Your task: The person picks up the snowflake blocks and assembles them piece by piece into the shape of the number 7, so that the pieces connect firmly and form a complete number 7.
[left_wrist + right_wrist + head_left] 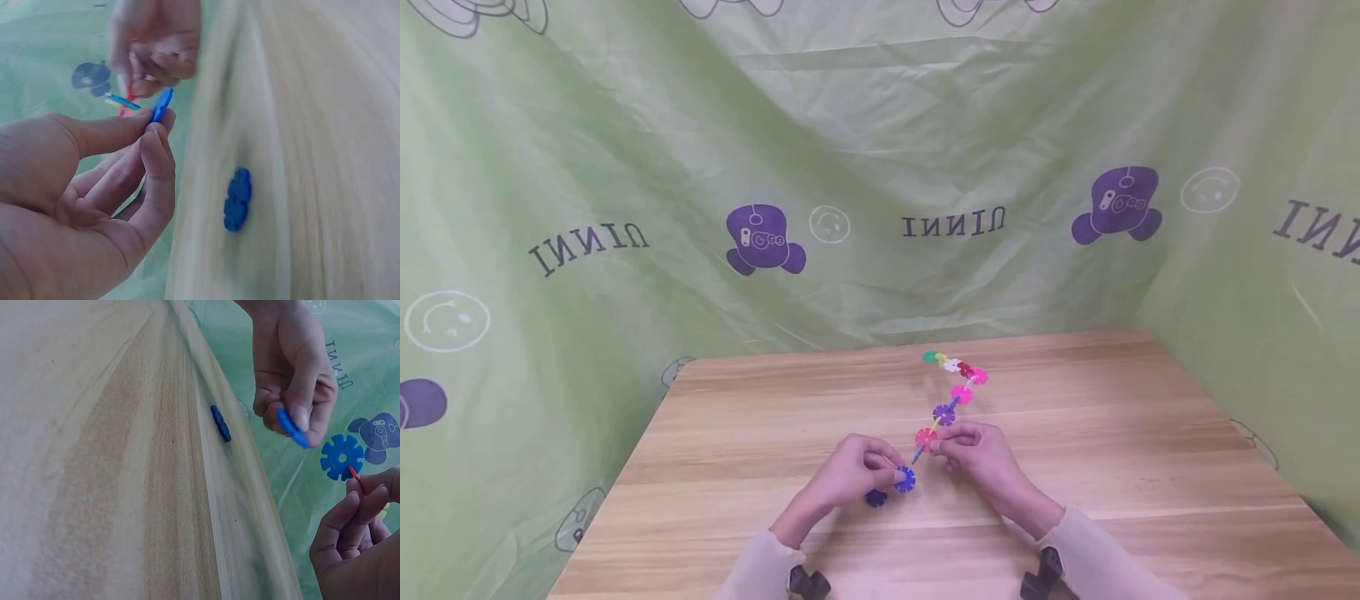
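Note:
Between thumb and fingertips, my left hand [856, 468] pinches a blue notched plastic disc [907, 480]. Its notched rim also shows in the left wrist view. My right hand [988, 460] grips a red-pink notched disc [922, 437], part of a chain of interlocking discs. In the right wrist view the chain's near end is a blue disc [334, 453] slotted into the red one. From there the chain runs up through purple [943, 415], pink, dark red, white and yellow discs to a green one [930, 357]. The held blue disc is close to the chain's end but apart from it.
A loose dark blue disc [876, 498] lies on the wooden table [737, 433], just below my left hand. Green printed cloth [865, 150] hangs behind the table and at both sides. Dark wrist mounts [808, 582] show at both sleeves.

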`<state>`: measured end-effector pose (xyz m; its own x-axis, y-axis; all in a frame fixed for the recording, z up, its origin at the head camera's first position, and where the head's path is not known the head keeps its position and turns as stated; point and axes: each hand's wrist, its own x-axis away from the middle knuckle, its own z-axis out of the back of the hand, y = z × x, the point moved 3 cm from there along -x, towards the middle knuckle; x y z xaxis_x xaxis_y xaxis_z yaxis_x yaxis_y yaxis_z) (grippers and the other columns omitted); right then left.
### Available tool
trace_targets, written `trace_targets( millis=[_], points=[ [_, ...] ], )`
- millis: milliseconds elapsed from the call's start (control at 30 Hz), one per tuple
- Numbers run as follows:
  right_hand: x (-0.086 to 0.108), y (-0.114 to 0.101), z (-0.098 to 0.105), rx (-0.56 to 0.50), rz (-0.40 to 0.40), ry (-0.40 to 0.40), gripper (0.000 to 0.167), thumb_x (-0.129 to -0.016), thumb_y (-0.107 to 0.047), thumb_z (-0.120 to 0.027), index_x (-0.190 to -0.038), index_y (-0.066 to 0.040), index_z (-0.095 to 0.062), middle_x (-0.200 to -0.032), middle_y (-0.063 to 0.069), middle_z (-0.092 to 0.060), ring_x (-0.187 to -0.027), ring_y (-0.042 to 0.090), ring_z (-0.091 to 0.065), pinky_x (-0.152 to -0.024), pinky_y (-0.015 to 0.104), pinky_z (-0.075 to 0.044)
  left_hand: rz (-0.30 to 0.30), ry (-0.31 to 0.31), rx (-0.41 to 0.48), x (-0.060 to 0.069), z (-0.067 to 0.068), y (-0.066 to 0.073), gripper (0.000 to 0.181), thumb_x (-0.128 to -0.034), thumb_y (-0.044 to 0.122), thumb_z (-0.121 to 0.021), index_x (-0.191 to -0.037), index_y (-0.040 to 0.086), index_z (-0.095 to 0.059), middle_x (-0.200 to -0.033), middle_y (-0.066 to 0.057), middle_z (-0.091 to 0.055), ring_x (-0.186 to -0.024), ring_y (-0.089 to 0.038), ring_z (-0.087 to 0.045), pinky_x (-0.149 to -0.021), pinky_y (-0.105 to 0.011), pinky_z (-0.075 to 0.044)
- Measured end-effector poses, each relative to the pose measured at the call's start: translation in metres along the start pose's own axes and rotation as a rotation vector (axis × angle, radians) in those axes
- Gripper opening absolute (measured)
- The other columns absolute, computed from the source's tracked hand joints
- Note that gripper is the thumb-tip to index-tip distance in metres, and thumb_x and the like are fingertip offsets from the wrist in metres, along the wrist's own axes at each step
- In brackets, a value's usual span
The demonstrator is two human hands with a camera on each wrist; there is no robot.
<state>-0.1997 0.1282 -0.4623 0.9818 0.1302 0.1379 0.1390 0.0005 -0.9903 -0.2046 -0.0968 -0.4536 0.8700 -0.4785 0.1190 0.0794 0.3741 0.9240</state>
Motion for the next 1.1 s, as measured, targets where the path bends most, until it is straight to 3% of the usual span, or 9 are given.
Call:
trace_targets(
  millis=[100, 267, 633, 933, 1100],
  points=[
    [0.0004, 0.0002, 0.0001, 0.002, 0.005, -0.001, 0.025, -0.092, -0.006, -0.075, -0.113, 0.007, -0.070, -0.093, 0.005, -0.082, -0.073, 0.012, -0.070, -0.070, 0.025, -0.060, 0.016, -0.019, 0.066, 0.0011, 0.0011, 0.0022, 0.018, -0.0922, 0.008, -0.076, -0.107, -0.002, -0.077, -0.094, -0.017, -0.082, -0.087, -0.034, -0.080, -0.077, -0.039, -0.067],
    [0.0013, 0.0006, -0.0003, 0.005, 0.011, -0.006, 0.025, -0.093, -0.008, -0.075, -0.113, 0.007, -0.070, -0.095, 0.007, -0.082, -0.073, 0.012, -0.070, -0.069, 0.025, -0.060, 0.034, -0.022, 0.103, 0.0018, 0.0024, 0.0022, 0.021, -0.0925, 0.012, -0.077, -0.109, -0.001, -0.078, -0.095, -0.016, -0.082, -0.083, -0.029, -0.080, -0.077, -0.040, -0.067],
    [0.0024, 0.0008, -0.0024, 0.009, 0.014, -0.008, 0.024, -0.092, -0.006, -0.076, -0.110, 0.007, -0.070, -0.092, 0.005, -0.082, -0.077, 0.012, -0.072, -0.071, 0.024, -0.061, 0.021, -0.004, 0.095, -0.0015, 0.0003, 0.0011, 0.019, -0.0930, 0.011, -0.077, -0.109, 0.001, -0.080, -0.098, -0.016, -0.082, -0.089, -0.037, -0.080, -0.080, -0.040, -0.067],
    [0.0005, 0.0026, -0.0035, 0.010, 0.017, -0.017, 0.021, -0.091, -0.002, -0.073, -0.109, 0.010, -0.069, -0.089, 0.003, -0.081, -0.080, 0.013, -0.073, -0.071, 0.022, -0.061, 0.016, 0.045, 0.095, -0.0011, -0.0037, 0.0045, 0.017, -0.0892, 0.007, -0.078, -0.104, -0.002, -0.080, -0.092, -0.018, -0.082, -0.085, -0.039, -0.079, -0.076, -0.042, -0.066],
    [0.0006, 0.0015, -0.0034, 0.026, 0.036, -0.058, 0.021, -0.091, 0.000, -0.070, -0.108, 0.012, -0.068, -0.089, 0.005, -0.080, -0.079, 0.011, -0.072, -0.073, 0.023, -0.062, 0.021, 0.057, 0.077, -0.0017, -0.0045, 0.0050, 0.015, -0.0877, 0.004, -0.078, -0.101, -0.002, -0.080, -0.090, -0.019, -0.081, -0.082, -0.032, -0.080, -0.075, -0.042, -0.066]
  ],
)
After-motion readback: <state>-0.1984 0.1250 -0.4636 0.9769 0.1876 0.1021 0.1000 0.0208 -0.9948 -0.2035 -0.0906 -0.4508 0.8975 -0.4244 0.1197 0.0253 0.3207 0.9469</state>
